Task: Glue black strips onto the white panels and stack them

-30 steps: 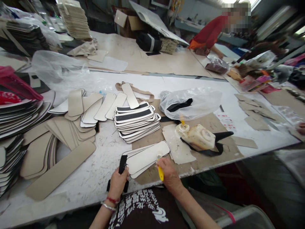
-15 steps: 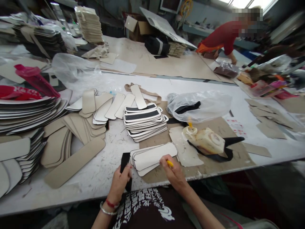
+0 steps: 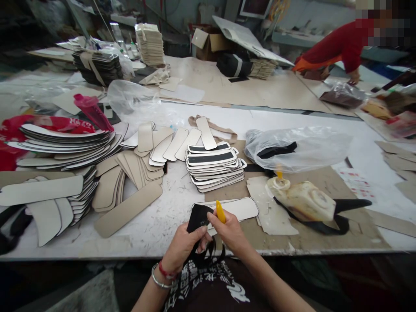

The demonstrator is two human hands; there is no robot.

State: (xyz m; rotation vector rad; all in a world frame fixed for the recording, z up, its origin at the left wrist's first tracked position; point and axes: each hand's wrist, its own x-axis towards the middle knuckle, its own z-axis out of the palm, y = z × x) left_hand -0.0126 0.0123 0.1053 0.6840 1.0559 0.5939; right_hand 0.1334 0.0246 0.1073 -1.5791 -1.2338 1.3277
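My left hand (image 3: pixel 182 243) grips a black fabric strip (image 3: pixel 197 216) in front of my body, its lower end curling under the fingers. My right hand (image 3: pixel 231 230) is closed round a yellow-handled tool (image 3: pixel 220 211), its working end hidden, and touches or nearly touches the strip's right edge. Just behind both hands lie long white rounded panels (image 3: pixel 243 209), partly covered by the hands and strip. Farther back sits a stack of white panels (image 3: pixel 214 174), the upper ones bearing black strips.
Beige panels (image 3: pixel 133 208) and curved stacked pieces (image 3: pixel 65 147) spread across the left. To the right are a stained plastic container (image 3: pixel 302 201) with a yellow stick in its opening and a clear bag (image 3: pixel 318 145) with black material. A person in red (image 3: pixel 341 43) leans over the far table.
The black strip has been lifted and moved right, and my hands have come together over it. The yellow tool now points upward. The camera view has shifted left.
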